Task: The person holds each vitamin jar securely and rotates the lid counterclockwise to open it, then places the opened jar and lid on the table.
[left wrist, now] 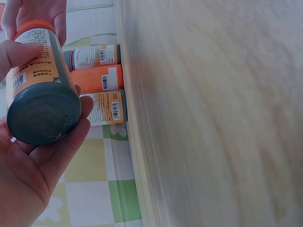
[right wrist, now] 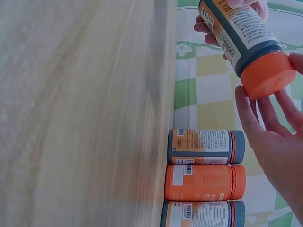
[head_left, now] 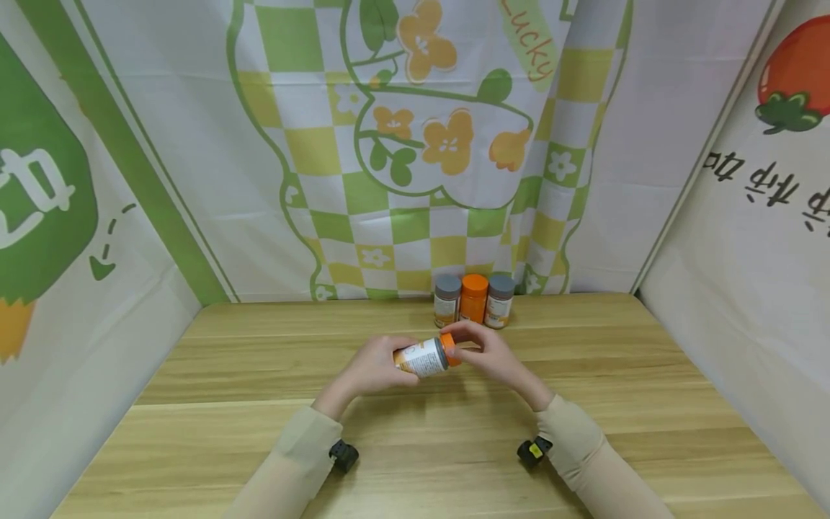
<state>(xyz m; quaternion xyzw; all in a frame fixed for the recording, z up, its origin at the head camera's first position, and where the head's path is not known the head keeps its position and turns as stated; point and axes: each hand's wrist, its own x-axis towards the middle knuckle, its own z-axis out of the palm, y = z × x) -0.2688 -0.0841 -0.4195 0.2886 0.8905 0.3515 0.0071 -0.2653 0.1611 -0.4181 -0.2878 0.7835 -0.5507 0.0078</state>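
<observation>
A grey jar [head_left: 421,358] with a white and orange label is held tilted above the table, its orange lid [head_left: 450,349] toward the right. My left hand [head_left: 379,366] grips the jar's body near its base; the left wrist view shows the dark jar bottom [left wrist: 45,113] and the thumb across the label. At the other end, the fingertips and thumb of my right hand [head_left: 488,353] pinch the orange lid's rim. In the right wrist view the lid [right wrist: 268,74] sits on the jar, with the fingers around its edge.
Three jars stand in a row at the table's back edge: a grey-lidded jar [head_left: 447,301], an all-orange jar [head_left: 474,298] and another grey-lidded jar [head_left: 500,301]. Behind them hangs a checked, printed curtain [head_left: 415,223]. The wooden table [head_left: 259,432] lies beneath both arms.
</observation>
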